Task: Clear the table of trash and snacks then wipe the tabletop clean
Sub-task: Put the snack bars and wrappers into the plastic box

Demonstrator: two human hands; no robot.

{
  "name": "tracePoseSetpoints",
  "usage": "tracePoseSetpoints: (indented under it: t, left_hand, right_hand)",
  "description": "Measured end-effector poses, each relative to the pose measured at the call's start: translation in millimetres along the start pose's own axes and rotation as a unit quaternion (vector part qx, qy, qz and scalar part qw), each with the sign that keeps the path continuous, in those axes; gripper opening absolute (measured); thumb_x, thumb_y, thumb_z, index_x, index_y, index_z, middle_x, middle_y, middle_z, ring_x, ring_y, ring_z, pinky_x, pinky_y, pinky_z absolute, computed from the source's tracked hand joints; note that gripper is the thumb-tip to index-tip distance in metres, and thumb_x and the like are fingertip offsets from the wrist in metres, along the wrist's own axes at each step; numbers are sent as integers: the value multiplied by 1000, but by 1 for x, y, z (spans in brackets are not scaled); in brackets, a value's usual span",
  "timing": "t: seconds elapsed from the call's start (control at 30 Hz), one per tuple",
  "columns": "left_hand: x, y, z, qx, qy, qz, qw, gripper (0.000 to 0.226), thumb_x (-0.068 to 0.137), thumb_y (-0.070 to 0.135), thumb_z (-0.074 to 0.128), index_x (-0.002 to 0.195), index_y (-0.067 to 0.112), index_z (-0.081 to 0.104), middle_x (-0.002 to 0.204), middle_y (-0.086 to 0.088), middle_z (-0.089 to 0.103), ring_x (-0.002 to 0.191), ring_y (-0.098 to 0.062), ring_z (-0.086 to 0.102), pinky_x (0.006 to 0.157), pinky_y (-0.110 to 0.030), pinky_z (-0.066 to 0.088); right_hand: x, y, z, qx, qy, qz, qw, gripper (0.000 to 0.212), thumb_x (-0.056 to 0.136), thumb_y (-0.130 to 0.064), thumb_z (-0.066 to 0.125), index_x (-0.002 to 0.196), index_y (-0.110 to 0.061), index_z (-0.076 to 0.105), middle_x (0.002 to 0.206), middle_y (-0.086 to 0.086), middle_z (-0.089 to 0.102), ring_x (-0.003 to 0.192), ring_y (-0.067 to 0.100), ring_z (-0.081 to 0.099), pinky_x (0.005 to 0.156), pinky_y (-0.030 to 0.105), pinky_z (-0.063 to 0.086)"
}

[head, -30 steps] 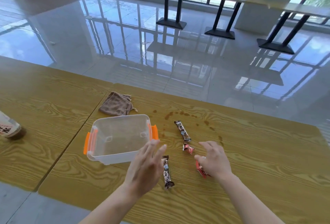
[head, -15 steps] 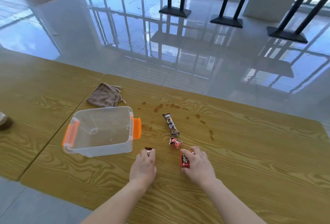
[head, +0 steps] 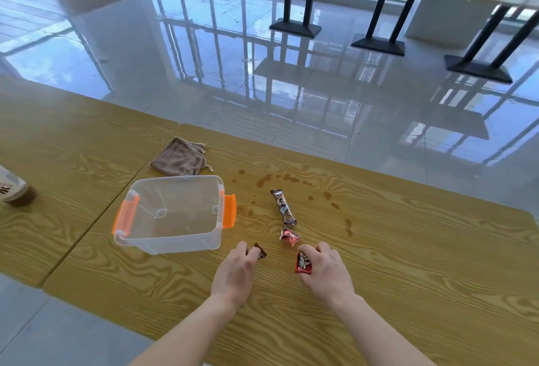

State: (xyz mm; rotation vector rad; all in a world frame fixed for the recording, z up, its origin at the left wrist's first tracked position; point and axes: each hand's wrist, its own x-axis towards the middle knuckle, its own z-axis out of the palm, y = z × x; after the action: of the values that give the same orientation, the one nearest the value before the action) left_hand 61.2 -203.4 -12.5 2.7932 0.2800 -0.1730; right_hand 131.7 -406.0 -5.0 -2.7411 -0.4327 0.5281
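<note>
My left hand [head: 236,273] lies over a dark brown snack bar [head: 259,250] and grips it; only the bar's far end shows past my fingers. In my right hand [head: 326,273] I grip a red snack packet [head: 303,263] on the wooden table [head: 408,263]. A small red candy [head: 289,236] lies just beyond my hands. Farther back lies a long brown snack bar [head: 283,207]. A clear plastic box [head: 172,214] with orange latches stands open to the left of my hands. Brown spill stains [head: 280,179] dot the tabletop.
A folded brown cloth [head: 179,158] lies behind the box. A bottle [head: 13,187] with a dark liquid stands at the left edge on the adjoining table. Beyond the table is glossy tiled floor with black table legs [head: 294,0].
My left hand came down from above the table onto the dark snack bar and closed on it. My right hand closed round the red packet and lifted its end.
</note>
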Motion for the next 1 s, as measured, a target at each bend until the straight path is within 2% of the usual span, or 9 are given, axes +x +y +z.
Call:
tracePoseSetpoints:
  t: [0.1, 0.2, 0.27, 0.47, 0.57, 0.73, 0.87, 1.0]
  left_hand:
    - [-3, 1, -10, -7, 26, 20, 999, 49, 84, -11, 50, 122, 19, 57, 97, 0, 48, 78, -19, 49, 60, -29, 40]
    - [-5, 5, -25, -27, 58, 51, 997, 50, 84, -11, 53, 124, 18, 59, 99, -1, 52, 79, -18, 53, 61, -31, 48]
    - [-6, 9, -38, -47, 82, 72, 993, 47, 84, -10, 55, 122, 15, 62, 101, -5, 57, 80, -22, 58, 62, -36, 53]
    - [-8, 11, -84, -58, 160, 118, 978, 43, 78, -14, 62, 114, 10, 67, 92, -9, 60, 73, -27, 58, 59, -41, 54]
    - [-10, 2, -107, -55, 188, 109, 975, 44, 79, -12, 63, 117, 11, 67, 95, -8, 60, 75, -26, 60, 60, -40, 55]
    - [-14, -33, -137, -4, 211, 69, 975, 51, 69, -15, 72, 111, 13, 69, 90, -7, 60, 67, -26, 60, 47, -40, 54]
    - [-13, -68, -154, 40, 207, 49, 976, 51, 70, -14, 69, 114, 12, 68, 93, -8, 59, 71, -27, 61, 47, -43, 54]
    - [-7, -99, -164, 72, 206, 35, 975, 50, 63, -13, 73, 105, 14, 71, 84, -6, 59, 64, -25, 59, 50, -41, 54]
  right_hand:
    - [1, -5, -8, 9, 11, -2, 1000, 52, 86, -34, 70, 135, -41, 50, 115, -5, 48, 104, 20, 44, 89, 30, 45]
    - [2, -11, -18, 20, 32, -16, 999, 52, 86, -34, 70, 134, -41, 51, 114, -6, 49, 104, 19, 46, 88, 29, 45]
    - [4, -17, -27, 29, 54, -28, 998, 51, 85, -36, 71, 132, -42, 53, 112, -7, 49, 102, 18, 46, 86, 30, 46]
    - [14, -40, -56, 44, 107, -75, 990, 54, 82, -40, 77, 132, -41, 55, 112, -9, 50, 100, 17, 49, 85, 29, 47]
    - [21, -56, -68, 50, 127, -108, 985, 56, 81, -39, 79, 131, -41, 55, 116, -9, 52, 101, 18, 51, 84, 30, 48]
    - [31, -89, -79, 55, 135, -166, 975, 57, 82, -38, 79, 133, -38, 55, 120, -8, 52, 106, 18, 51, 86, 29, 46]
    - [38, -121, -77, 59, 129, -198, 970, 57, 81, -37, 80, 133, -36, 55, 119, -8, 54, 106, 19, 53, 89, 31, 48]
    - [49, -155, -70, 62, 118, -225, 965, 55, 81, -37, 79, 131, -39, 56, 120, -8, 54, 108, 19, 53, 90, 34, 47]
